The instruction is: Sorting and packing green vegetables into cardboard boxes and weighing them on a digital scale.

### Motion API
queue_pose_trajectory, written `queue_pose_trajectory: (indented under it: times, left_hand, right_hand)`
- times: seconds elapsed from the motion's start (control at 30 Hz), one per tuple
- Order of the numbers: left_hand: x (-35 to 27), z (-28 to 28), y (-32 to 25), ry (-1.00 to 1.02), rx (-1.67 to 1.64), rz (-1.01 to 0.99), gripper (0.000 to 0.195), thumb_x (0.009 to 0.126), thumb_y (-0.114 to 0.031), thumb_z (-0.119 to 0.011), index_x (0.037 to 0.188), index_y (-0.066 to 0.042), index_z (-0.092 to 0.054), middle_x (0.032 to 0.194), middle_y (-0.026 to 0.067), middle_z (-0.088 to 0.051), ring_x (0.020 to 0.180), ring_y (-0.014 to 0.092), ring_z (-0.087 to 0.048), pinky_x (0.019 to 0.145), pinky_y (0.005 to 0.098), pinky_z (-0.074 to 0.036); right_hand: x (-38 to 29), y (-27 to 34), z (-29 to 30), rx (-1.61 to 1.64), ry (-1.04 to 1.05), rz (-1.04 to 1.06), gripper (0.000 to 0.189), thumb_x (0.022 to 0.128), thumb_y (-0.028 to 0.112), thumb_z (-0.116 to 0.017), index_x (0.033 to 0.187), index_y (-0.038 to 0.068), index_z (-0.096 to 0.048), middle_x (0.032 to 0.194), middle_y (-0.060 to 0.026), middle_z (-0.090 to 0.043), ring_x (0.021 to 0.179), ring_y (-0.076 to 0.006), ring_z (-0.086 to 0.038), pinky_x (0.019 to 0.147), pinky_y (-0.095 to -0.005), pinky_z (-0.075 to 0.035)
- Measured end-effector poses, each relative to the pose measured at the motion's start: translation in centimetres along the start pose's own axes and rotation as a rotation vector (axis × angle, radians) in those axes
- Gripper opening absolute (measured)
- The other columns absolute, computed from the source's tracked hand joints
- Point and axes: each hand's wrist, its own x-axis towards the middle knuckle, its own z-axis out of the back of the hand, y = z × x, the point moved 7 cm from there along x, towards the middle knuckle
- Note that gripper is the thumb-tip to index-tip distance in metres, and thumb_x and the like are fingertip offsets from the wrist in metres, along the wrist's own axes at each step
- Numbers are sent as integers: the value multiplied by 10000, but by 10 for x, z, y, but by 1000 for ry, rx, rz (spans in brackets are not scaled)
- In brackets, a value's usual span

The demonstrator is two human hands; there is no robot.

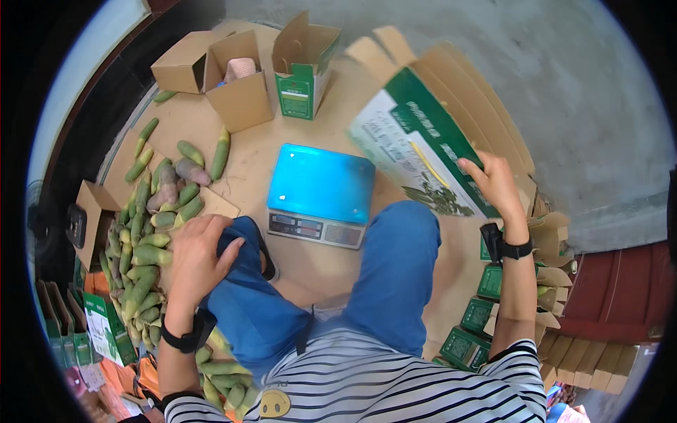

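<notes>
My right hand [494, 182] grips the edge of a tall green-and-white printed cardboard carton [381, 127]. The carton is tilted, its brown flaps spread at the top, and it bears writing and a plant picture. On my left knee lies my left hand [203, 256], holding nothing, with the thumb apart from the fingers. Between my knees and the boxes sits a digital scale [320, 185] with a blue platform and nothing on it. A large heap of green radishes [140, 254] lies beside my left hand, some with pinkish or yellowish ends.
Ahead stand an open green-and-white carton [296, 95], a brown box [240, 100] holding a pink roll, and another brown box [177, 66]. Several green cartons [465, 349] line my right side. At far left is a brown box [92, 211] with a dark device against it.
</notes>
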Motion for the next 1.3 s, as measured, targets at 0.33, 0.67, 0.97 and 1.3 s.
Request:
queue_pose_trajectory:
  times: [0.33, 0.67, 0.97, 1.3]
  left_hand:
    - [-21, 8, 21, -54, -86, -25, 262, 765, -212, -696, 921, -32, -587, 852, 135, -606, 849, 346, -580, 746, 424, -441]
    - [-43, 13, 49, -138, -186, 33, 311, 790, -210, -685, 1043, -51, -601, 994, 134, -637, 955, 313, -603, 826, 387, -464]
    - [-156, -61, 197, -355, -681, 693, 286, 893, -238, -638, 1050, 1, -612, 897, 94, -645, 833, 175, -596, 753, 293, -467]
    - [-375, -296, 211, 576, -469, 1149, 514, 783, -405, -732, 964, 55, -593, 917, 211, -663, 821, 295, -644, 743, 363, -506]
  right_hand:
    - [55, 134, -142, -168, 411, 490, 286, 872, 326, -609, 1029, 99, -685, 880, -198, -660, 828, -383, -621, 731, -450, -490]
    - [35, 145, -163, -188, 382, 569, 290, 864, 321, -619, 1017, 82, -678, 889, -208, -656, 841, -396, -620, 728, -456, -488]
    - [23, 150, -154, -360, 152, 517, 299, 882, 352, -609, 983, 71, -619, 800, -164, -663, 774, -362, -639, 651, -436, -481]
    - [31, 148, -158, -181, 281, 412, 322, 865, 335, -647, 976, 36, -599, 747, -205, -620, 707, -382, -611, 627, -414, -465]
